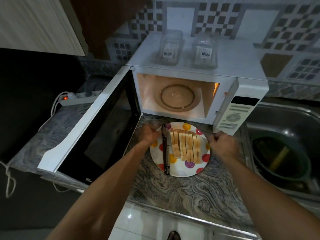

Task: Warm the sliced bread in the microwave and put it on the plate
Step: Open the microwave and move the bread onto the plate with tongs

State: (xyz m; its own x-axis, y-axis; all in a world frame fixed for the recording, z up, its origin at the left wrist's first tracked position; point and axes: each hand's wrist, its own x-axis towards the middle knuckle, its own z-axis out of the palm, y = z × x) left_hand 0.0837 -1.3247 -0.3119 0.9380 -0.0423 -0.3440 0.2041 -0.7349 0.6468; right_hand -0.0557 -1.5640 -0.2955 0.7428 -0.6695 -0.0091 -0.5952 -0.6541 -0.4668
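Lying in neat rows on the spotted plate, the sliced bread covers the middle and right of it. Dark tongs lie along the plate's left part, just beside the bread, their far tips near the rim. The plate sits on the marbled stone counter, directly in front of the microwave.

The left hand is at the plate's far-left rim with fingers curled; it seems to grip the edge, though the blur makes this hard to tell. The right hand hovers at the plate's right rim, fingers curled in; I cannot tell whether they hold the edge.

The microwave's door is swung wide to the left, and the lit cavity shows a bare glass turntable. Two clear plastic containers with barcode labels stand on top of the oven. A power strip with a glowing switch lies on the counter to the left. On the right, a steel sink holds a dark pot.
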